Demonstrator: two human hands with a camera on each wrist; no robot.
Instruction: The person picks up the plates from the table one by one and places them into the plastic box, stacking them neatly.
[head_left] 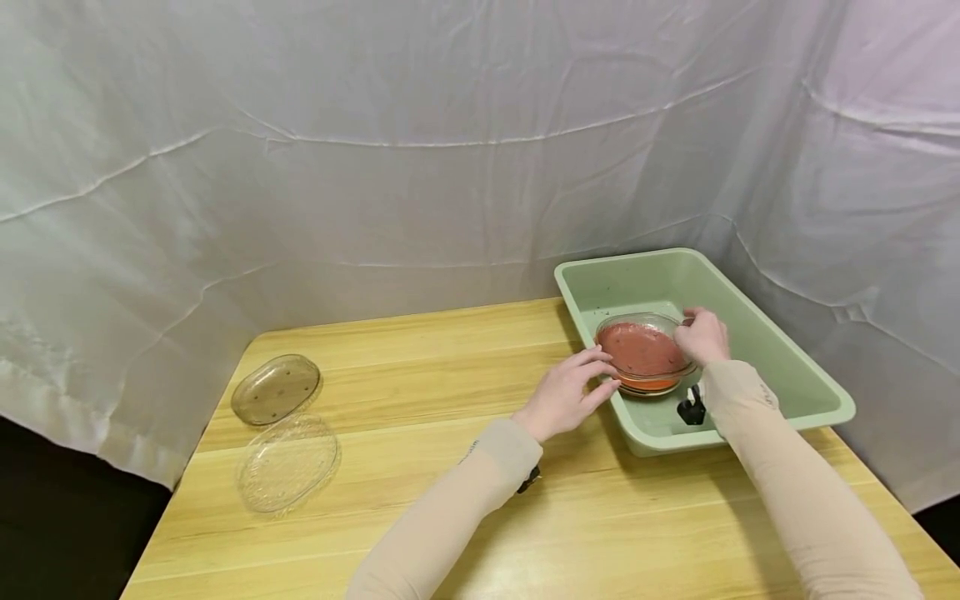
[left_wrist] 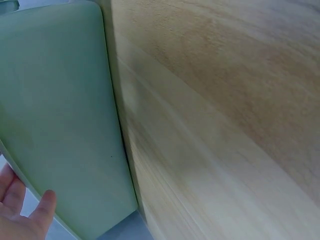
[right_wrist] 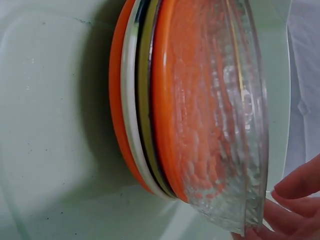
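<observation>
A stack of plates stands in the green basin, towards its near left side. On top sits a clear textured glass plate, its rim pinched at the right by my right hand. Beneath the glass lies an orange plate, then a green plate, a whitish plate and another orange plate. My left hand is at the basin's left rim, fingers loosely extended towards the near left edge of the stack. In the left wrist view its thumb and fingers show beside the rim.
On the left of the wooden table lie a brown see-through oval dish and, just nearer, a clear textured glass dish. Pale curtains hang behind the table and along its sides. A black device shows at the right wrist.
</observation>
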